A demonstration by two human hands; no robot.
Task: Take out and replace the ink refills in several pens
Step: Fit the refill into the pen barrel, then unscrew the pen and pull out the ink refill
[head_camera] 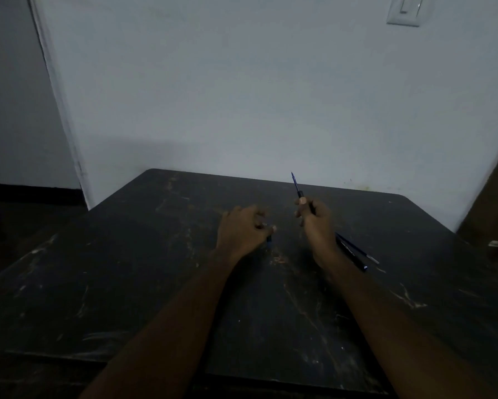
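My right hand (pixel 314 223) grips a dark pen (pixel 299 192) above the table, its blue tip pointing up and away toward the wall. My left hand (pixel 243 230) rests on the dark table (pixel 126 269) with fingers curled round a small dark blue piece (pixel 269 239) that shows just under the fingertips; most of it is hidden. Two more dark pens or pen parts (pixel 353 251) lie on the table to the right of my right wrist, one with a pale tip.
The scratched table stands against a pale wall (pixel 271 96). A small pale object (pixel 497 243) lies off the table's right side. A light switch plate (pixel 406 10) is on the wall at top right. A doorway edge runs down at the left.
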